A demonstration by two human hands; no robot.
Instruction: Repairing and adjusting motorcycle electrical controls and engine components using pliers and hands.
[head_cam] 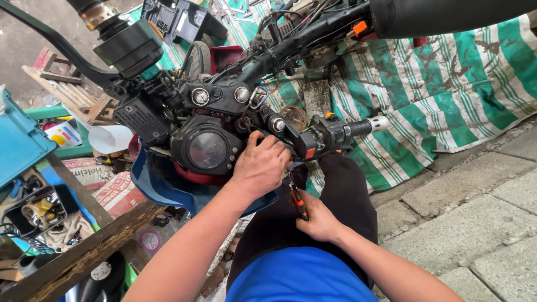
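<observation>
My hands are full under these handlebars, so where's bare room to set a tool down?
Free: the grey paving stones to the right of your leg, beside the striped tarp, whose green-and-white stretch past the handlebar grip is also open. Crowded: the left, with the teal crate, wooden plank and sacks.

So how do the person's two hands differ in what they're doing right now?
The left hand is raised, fingers curled onto the motorcycle's handlebar area beside the round gauge; the right hand sits lower, over the lap. The left hand shows no tool, while the right hand grips a red-and-black handled tool pointing up toward the bars. The left shows its back; the right is seen side-on. Both are bare.
</observation>
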